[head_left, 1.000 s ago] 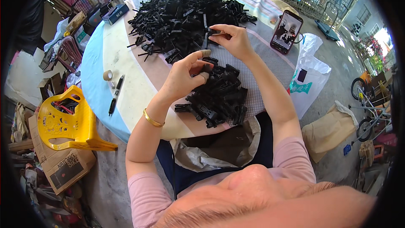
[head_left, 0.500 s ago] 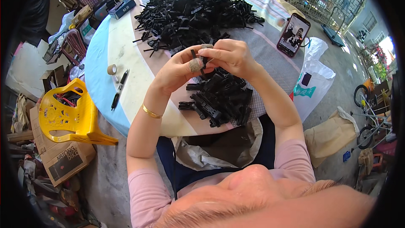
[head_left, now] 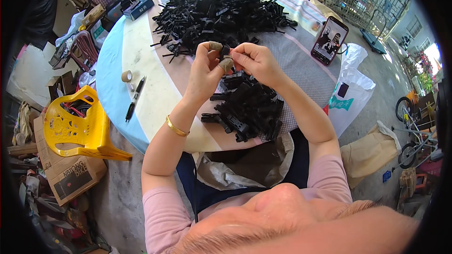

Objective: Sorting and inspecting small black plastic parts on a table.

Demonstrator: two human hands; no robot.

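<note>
My left hand (head_left: 203, 75) pinches a small black plastic piece (head_left: 225, 52) between thumb and index finger, both wrapped in beige tape. The fingertips of my right hand (head_left: 256, 64) close together against the right side of that piece; whether they grip a separate small part cannot be seen. Just below my hands lies a smaller heap of black plastic parts (head_left: 247, 113), reaching close to the table's near edge. Beyond my hands spreads a large pile of black strap-like pieces (head_left: 216, 16).
On the round, striped-cloth table (head_left: 160, 99) lie a tape roll (head_left: 126, 76), a black pen (head_left: 135, 99) and a blue box (head_left: 138, 8). A phone (head_left: 329, 41) stands at the right. An open sack (head_left: 221, 178) covers my lap. A yellow chair (head_left: 75, 127) stands left.
My left hand has turned and its index finger now curls over the top of the black piece. The piece has tilted, and my right hand has shifted slightly, its fingers lower against it.
</note>
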